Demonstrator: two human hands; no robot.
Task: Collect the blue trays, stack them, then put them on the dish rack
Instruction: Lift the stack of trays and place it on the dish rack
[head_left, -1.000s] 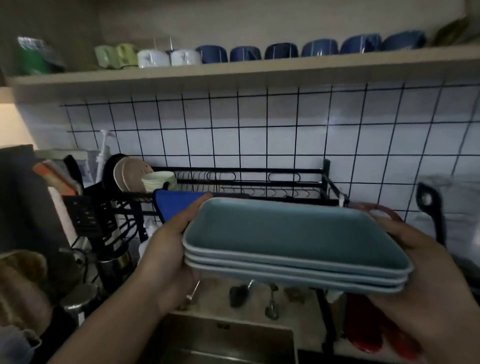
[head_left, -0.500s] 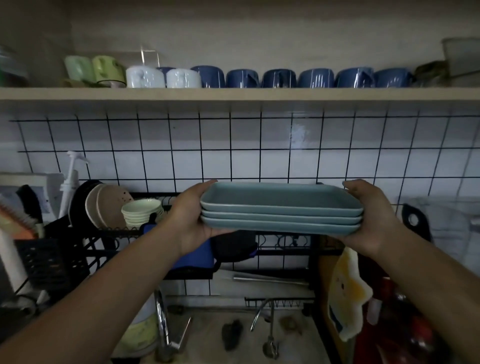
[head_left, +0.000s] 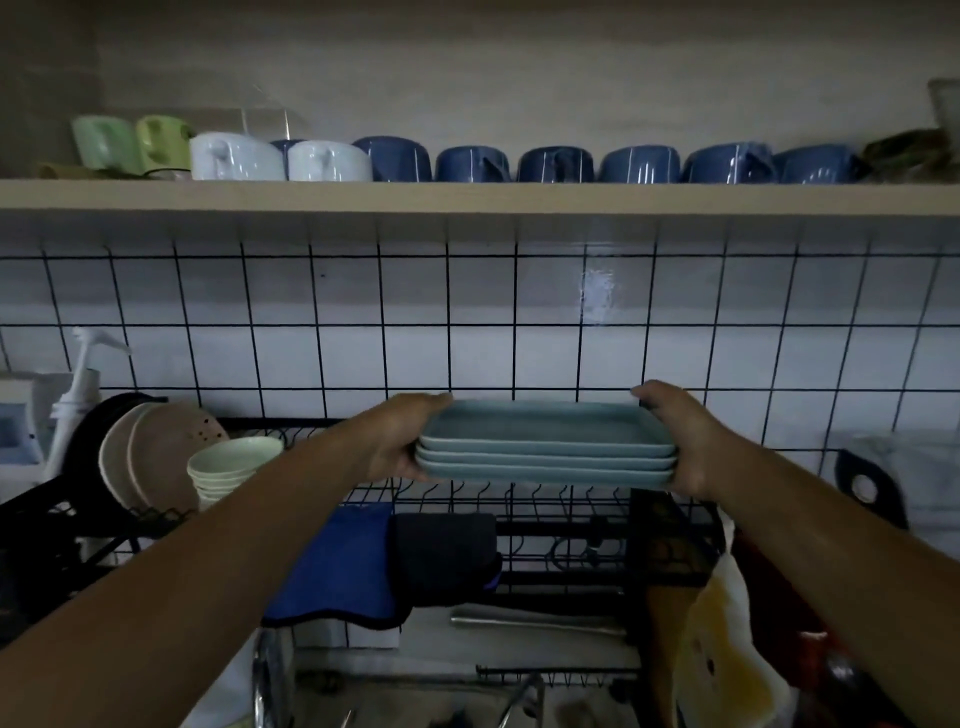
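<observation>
Head view, dim kitchen wall above a sink. Three blue trays (head_left: 545, 449) form a level stack, held in the air just above the wire top tier of the black dish rack (head_left: 545, 499); whether the bottom tray touches the wires cannot be told. The left hand (head_left: 400, 441) clasps the stack's left end, thumb on the top rim and fingers beneath. The right hand (head_left: 675, 441) clasps the right end in the same way. Both forearms reach forward from the lower corners.

Rack contents: at its left end, pale plates (head_left: 150, 457) stand on edge, and a nest of cream bowls (head_left: 231, 465) sits just beside them. A blue cloth (head_left: 337, 561) and a dark cloth (head_left: 441, 556) hang over the rack's front rail below the trays. A white pump bottle (head_left: 78, 395) stands at the far left, behind the plates.

Shelf (head_left: 467, 197) above the tiled wall (head_left: 519, 322): a row of upturned mugs, two green (head_left: 135, 143) at the left, then two white (head_left: 280, 158), then dark blue mugs (head_left: 597, 163) running to the right.

A yellow-and-white towel (head_left: 722, 639) hangs at the lower right. No readable writing or brand marks are visible on any item.
</observation>
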